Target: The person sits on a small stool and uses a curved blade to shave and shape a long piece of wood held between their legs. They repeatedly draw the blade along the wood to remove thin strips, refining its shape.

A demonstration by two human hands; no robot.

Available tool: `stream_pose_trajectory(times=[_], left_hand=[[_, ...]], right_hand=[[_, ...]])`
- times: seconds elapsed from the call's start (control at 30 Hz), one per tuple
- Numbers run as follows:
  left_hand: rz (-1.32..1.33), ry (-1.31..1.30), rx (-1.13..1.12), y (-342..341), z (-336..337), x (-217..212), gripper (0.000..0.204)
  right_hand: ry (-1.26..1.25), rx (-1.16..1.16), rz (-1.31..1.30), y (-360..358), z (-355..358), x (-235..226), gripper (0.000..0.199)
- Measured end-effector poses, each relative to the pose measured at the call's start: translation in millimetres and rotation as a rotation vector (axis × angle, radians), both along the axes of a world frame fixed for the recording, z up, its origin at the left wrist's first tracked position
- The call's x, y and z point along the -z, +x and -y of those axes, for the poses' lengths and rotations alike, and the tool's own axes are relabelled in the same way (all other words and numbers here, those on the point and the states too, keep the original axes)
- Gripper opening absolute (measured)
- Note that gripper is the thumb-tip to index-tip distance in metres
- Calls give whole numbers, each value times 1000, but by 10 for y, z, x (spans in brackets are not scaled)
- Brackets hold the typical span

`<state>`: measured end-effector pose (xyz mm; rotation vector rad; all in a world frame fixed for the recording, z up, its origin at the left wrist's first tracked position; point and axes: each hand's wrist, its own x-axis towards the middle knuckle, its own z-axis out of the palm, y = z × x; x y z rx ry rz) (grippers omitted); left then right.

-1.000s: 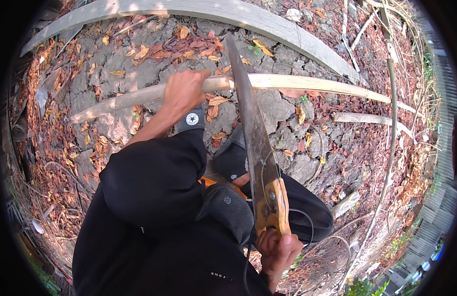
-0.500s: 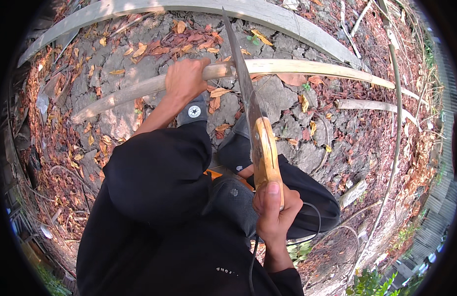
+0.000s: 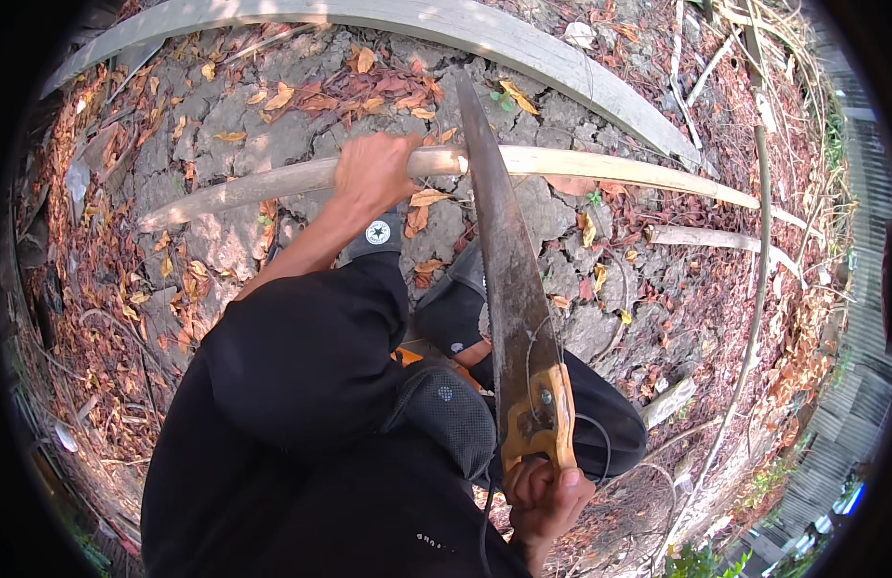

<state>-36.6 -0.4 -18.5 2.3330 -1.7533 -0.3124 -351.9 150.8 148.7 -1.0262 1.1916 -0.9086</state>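
A long pale wooden pole (image 3: 600, 166) lies crosswise over the ground in front of me, its part to the right lighter than the greyish left part. My left hand (image 3: 376, 171) is closed round it, just left of the saw blade. With my right hand (image 3: 547, 501), low and near my body, I grip the wooden handle of a hand saw (image 3: 508, 250). The blade, dull and brownish, points away from me and crosses the pole; its tip reaches beyond the pole's far side. A light mark shows on the pole beside the blade.
Behind the pole a grey plank (image 3: 407, 13) lies across the ground. At right are a shorter branch (image 3: 720, 237) and a long thin stick (image 3: 762, 241). Dry leaves cover cracked soil. My shoes (image 3: 373, 236) are close to the pole. A thin cable hangs by my right arm.
My right hand has drawn the saw back toward me, and its blade shows more of its flat side. The left hand keeps its hold on the pole, which appears slightly lower in view.
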Motion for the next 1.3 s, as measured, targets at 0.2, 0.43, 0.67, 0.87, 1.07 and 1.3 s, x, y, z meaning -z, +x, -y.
stream_pose_trajectory(times=[0.2,0.43,0.67,0.87,1.07,1.3], left_hand=[[-13,36,3,-23,-110,-34,36],[-335,565,311,160,165,24,31],[-271,493,471,186,215,-80,43],[-52,277,335,149,144,-36,50],[-43,288,328,141,-114,28,55],[-147,301,288,-34,-333,69,55]], right_hand=[[-93,-196,-272,330,460,105,59],[187,-308,-271,-145,485,-351,47],[281,-239,-185,8,816,-759,60],[266,-177,-193,-110,476,-796,61],[289,-152,2,159,608,-59,55],[310,-229,-162,358,494,-73,52]])
